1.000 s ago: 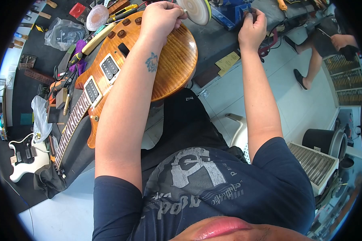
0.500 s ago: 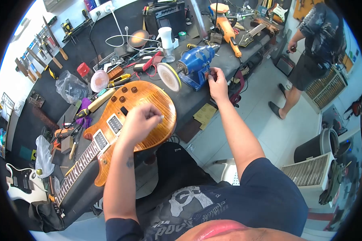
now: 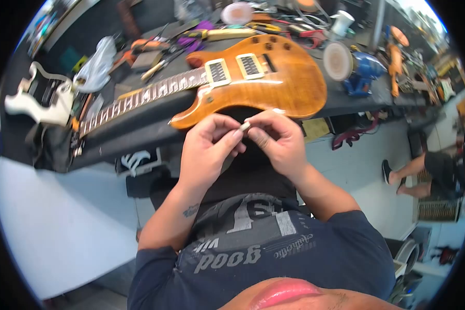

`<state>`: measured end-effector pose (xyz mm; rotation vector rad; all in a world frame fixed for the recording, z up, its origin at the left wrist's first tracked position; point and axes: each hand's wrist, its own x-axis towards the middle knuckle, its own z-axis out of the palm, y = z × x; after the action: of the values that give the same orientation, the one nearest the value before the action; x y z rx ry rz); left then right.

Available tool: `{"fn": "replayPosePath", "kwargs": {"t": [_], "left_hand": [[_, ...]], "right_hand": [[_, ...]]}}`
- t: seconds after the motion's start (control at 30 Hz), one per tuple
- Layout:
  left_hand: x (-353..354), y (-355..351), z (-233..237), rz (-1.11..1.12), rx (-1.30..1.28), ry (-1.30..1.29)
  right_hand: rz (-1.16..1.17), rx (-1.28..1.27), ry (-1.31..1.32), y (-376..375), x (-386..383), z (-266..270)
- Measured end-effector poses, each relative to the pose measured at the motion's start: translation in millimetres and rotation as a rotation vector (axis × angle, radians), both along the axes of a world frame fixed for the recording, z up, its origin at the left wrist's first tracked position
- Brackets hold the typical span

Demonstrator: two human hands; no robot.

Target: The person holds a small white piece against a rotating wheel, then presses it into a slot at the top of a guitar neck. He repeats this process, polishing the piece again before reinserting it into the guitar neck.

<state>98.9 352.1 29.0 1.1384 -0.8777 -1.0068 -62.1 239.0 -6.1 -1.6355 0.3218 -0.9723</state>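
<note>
My left hand and my right hand meet in front of my chest. Both pinch one small off-white piece between thumbs and fingertips; its exact kind is too small to make out. Just beyond my hands an amber electric guitar without strings lies face up on the dark bench, its neck pointing left. Two pickups in cream frames and several dark knobs show on its body. To the right of the guitar stands a blue bench motor with a round sanding disc.
A white guitar body and a plastic bag lie at the left of the bench. Tools and cables crowd its back. An orange power tool lies farther right. Another person's legs show at the right.
My right hand has left the blue motor and come over to my left hand. My left hand has moved off the guitar body toward me. The view has turned left.
</note>
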Motion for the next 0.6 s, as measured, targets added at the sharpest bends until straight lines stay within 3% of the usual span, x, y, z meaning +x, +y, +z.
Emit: {"fn": "replayPosePath", "kwargs": {"t": [0.07, 0.2, 0.27, 0.3, 0.4, 0.53, 0.6], "left_hand": [[9.1, 16.7, 3.1, 0.042, -0.012, 0.058], [27.6, 48.8, -0.1, 0.101, -0.026, 0.168], [35.0, 61.7, -2.9, 0.147, -0.052, 0.213], [38.3, 67.5, -4.4, 0.166, -0.066, 0.232], [42.4, 81.5, -7.6, 0.200, -0.216, 0.258], [64.3, 102.4, -20.6, 0.100, -0.320, 0.298], [72.2, 109.7, -23.4, 0.102, -0.379, 0.303]], "right_hand": [[0.011, 0.030, -0.086, 13.1, 19.5, 6.0], [-0.046, -0.324, -0.060, 29.0, 52.7, 9.3], [-0.007, -0.261, -0.093, 39.9, 68.5, 7.8], [0.010, -0.229, -0.112, 45.2, 75.8, 7.5], [0.132, 0.172, -0.125, 68.4, 92.7, 13.5], [0.324, 0.537, -0.166, 76.7, 113.5, 18.8], [0.344, 0.567, -0.178, 79.8, 124.3, 13.6]]}}
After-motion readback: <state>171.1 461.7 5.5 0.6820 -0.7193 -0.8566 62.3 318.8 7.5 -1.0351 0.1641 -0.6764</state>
